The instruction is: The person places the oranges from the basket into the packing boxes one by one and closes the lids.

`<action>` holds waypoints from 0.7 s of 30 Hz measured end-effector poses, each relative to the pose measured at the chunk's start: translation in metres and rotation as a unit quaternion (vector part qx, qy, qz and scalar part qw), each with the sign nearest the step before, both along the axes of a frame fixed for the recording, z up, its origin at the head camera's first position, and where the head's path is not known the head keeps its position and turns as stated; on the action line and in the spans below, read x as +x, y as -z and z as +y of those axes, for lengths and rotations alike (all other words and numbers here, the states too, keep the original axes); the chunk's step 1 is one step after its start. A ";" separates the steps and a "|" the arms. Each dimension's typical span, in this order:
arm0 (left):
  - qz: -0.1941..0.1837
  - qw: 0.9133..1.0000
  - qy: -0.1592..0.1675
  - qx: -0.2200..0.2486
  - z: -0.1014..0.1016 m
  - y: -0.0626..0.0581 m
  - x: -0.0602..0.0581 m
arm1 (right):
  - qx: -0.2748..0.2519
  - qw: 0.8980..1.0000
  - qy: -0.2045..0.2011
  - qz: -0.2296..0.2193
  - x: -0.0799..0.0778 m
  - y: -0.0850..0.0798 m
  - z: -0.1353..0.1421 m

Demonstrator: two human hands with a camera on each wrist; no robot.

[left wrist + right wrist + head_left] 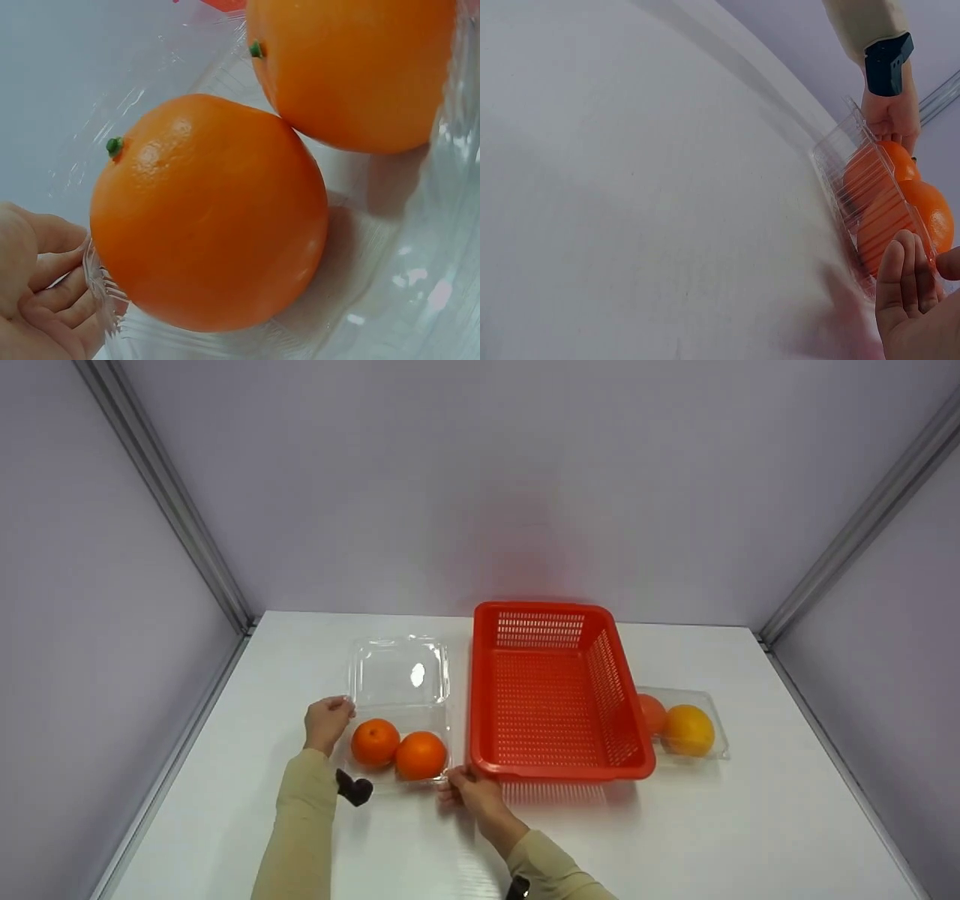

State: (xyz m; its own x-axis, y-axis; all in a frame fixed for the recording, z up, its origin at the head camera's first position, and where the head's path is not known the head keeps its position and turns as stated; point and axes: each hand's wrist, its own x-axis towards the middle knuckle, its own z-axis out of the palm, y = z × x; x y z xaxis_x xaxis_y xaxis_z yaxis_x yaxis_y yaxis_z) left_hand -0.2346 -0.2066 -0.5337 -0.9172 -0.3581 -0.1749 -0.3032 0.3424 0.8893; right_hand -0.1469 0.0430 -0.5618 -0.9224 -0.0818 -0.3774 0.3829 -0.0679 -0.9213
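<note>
A clear plastic clamshell box (394, 711) lies on the left of the table, its lid folded back toward the wall. Two oranges (376, 742) sit side by side in its near half; the left wrist view shows small green stems on them. My left hand (328, 724) pinches the box's left edge near the hinge. At the near right corner, my right hand (484, 804) holds the rim, the thumb on one side and the fingers along the outer wall in the right wrist view. The left fingertips are partly hidden behind the clear rim.
A red plastic basket (637, 772) stands just right of the box, close beside my right hand. Beyond it lies another clear box (709, 701) with a yellow-orange fruit (689, 730) and a redder one (652, 714) partly behind the basket. Walls (525, 472) enclose the table's back and sides.
</note>
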 end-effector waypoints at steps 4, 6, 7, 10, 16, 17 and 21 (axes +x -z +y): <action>0.004 1.000 -0.003 -0.003 0.000 -0.001 0.001 | -0.006 1.000 0.000 -0.005 -0.001 0.001 0.000; 0.005 1.000 -0.002 -0.006 0.000 -0.001 0.001 | -0.006 1.000 0.000 -0.005 -0.002 0.002 0.000; 0.005 1.000 -0.001 -0.007 0.000 -0.002 0.002 | -0.007 1.000 0.000 -0.006 -0.002 0.002 0.000; 0.004 1.000 0.000 -0.015 0.000 -0.002 0.002 | -0.004 1.000 -0.004 -0.002 -0.002 0.003 0.000; -0.009 1.000 0.005 0.004 -0.001 -0.004 0.003 | 0.002 1.000 -0.008 0.002 -0.001 0.002 0.001; -0.009 1.000 0.006 0.007 -0.001 -0.004 0.003 | -0.001 1.000 -0.009 0.004 -0.001 0.002 0.001; -0.003 1.000 0.007 0.009 -0.002 -0.003 0.004 | -0.017 1.000 -0.006 0.005 0.000 0.001 0.000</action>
State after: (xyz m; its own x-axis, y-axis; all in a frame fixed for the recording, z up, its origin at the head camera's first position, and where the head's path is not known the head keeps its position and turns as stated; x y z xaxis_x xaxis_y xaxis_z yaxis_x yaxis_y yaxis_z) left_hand -0.2310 -0.2083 -0.5303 -0.9207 -0.3428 -0.1865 -0.3040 0.3303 0.8936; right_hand -0.1464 0.0431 -0.5626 -0.9250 -0.1051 -0.3653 0.3750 -0.0952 -0.9221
